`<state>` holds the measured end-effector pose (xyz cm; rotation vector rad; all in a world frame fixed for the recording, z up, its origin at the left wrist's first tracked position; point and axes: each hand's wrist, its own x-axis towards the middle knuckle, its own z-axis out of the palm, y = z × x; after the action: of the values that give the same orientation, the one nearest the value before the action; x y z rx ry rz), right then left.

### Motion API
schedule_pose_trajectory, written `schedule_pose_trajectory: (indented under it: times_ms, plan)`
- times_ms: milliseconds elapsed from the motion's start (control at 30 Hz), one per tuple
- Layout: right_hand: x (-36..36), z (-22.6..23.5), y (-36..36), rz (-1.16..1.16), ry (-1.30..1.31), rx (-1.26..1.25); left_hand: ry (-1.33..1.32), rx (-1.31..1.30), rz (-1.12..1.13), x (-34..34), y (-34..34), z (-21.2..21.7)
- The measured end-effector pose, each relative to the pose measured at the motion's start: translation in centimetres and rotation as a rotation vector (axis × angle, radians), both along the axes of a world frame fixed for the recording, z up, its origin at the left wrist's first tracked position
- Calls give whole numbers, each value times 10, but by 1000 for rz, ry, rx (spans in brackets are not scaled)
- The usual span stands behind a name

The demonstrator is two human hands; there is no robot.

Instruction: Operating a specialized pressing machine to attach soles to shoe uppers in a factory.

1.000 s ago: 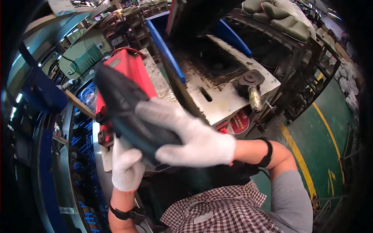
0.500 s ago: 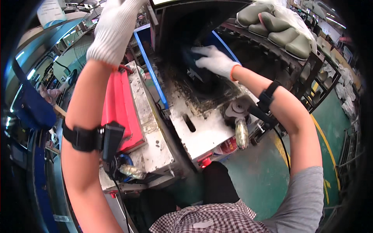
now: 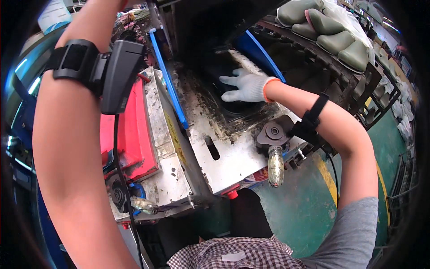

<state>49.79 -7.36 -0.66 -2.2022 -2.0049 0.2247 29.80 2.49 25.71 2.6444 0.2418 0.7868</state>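
My right hand (image 3: 246,87), in a white knit glove with an orange cuff, reaches over a black work area (image 3: 208,89) on a stained white machine bench (image 3: 242,157). Its fingers are spread, and nothing shows between them. Whether the fingertips touch the black surface, I cannot tell. A large dark panel (image 3: 215,27) overhangs the area and shades it. My left forearm (image 3: 71,134) stretches up past the upper edge, so that hand is out of the picture.
Blue guards (image 3: 169,80) flank the work area. Left of it lies a red, box-like piece (image 3: 134,143). A lever with a wrapped handle (image 3: 276,168) sticks out from the bench's front right. Olive-green footwear (image 3: 338,45) sits on a rack at right. A cable hangs along my left arm.
My left arm has gone farther up, taking its gloved hand out of view. My right hand has moved slightly nearer to me, its fingers spread. The view has shifted a little.
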Motion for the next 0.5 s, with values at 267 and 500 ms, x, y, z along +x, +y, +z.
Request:
schedule_pose_trajectory:
  times_ms: [267, 500]
  plan:
    - [-62, 23, -126, 183, 48, 339, 86, 311, 446, -3, 7, -53]
    - [-126, -26, -204, 303, 44, 581, 170, 26, 382, -19, -80, -180]
